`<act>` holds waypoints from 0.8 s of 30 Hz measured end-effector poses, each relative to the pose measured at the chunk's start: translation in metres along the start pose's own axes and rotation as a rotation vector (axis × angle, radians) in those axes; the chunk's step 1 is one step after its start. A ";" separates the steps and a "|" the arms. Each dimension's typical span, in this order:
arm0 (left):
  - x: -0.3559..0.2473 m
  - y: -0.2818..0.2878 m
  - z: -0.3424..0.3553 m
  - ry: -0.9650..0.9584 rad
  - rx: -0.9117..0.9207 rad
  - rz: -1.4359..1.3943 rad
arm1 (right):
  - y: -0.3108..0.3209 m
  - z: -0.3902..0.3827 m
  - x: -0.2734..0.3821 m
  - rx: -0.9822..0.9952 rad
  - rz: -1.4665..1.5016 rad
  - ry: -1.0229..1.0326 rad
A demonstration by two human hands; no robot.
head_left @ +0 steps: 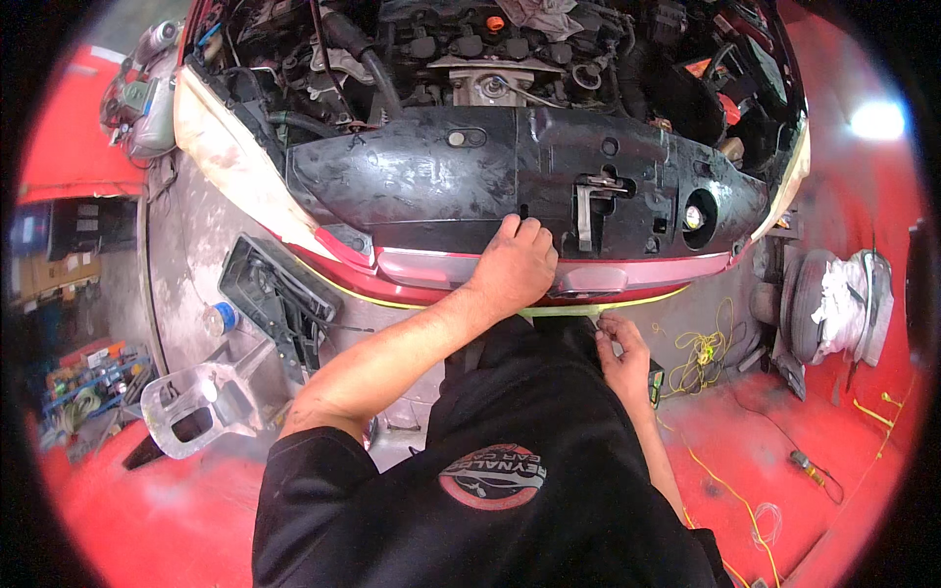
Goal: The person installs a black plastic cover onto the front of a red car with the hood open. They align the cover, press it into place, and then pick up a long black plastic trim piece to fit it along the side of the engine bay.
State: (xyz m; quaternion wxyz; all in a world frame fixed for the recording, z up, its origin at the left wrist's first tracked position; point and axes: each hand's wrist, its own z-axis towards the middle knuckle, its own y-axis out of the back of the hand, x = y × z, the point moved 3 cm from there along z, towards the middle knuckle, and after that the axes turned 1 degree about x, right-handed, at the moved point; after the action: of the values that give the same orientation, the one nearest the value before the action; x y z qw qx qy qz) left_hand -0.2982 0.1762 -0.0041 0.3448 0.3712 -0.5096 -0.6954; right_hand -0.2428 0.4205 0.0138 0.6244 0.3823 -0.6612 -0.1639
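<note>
My left hand (pixel 512 267) pinches a small black clip on the black radiator cover (pixel 412 176), fingers narrow. Right hand (pixel 623 355) below its front edge, grip unclear. I'd pull straight, steady.

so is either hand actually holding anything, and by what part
The left hand pinches a small black clip by its lower end at the front edge of the black plastic cover. Whether the right hand holds anything cannot be told.

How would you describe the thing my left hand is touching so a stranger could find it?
Start at the red car's open engine bay. Across its front edge runs a wide, scuffed black plastic cover panel; the left hand rests on its lower edge. Unlike the pink-red bumper strip below, it is black and pierced with holes.
</note>
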 end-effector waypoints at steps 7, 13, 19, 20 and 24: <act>0.004 -0.002 0.009 0.202 -0.015 -0.085 | 0.003 0.031 0.018 0.030 -0.034 0.033; 0.010 0.000 0.000 0.131 -0.085 -0.158 | -0.031 0.089 0.053 0.040 -0.342 0.362; 0.042 0.018 -0.037 0.366 -0.363 -0.215 | -0.058 0.121 0.066 -0.046 -0.577 0.586; 0.052 0.019 -0.044 0.427 -0.414 -0.191 | -0.059 0.121 0.067 -0.052 -0.600 0.632; 0.081 0.015 -0.060 0.596 -0.561 -0.089 | -0.062 0.120 0.070 -0.026 -0.628 0.635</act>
State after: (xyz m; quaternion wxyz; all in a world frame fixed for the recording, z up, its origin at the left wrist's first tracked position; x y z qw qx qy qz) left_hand -0.2837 0.0759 -0.0154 0.5347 0.4695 -0.1614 -0.6838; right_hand -0.3329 0.2992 0.0000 0.7211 0.5881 -0.2862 -0.2283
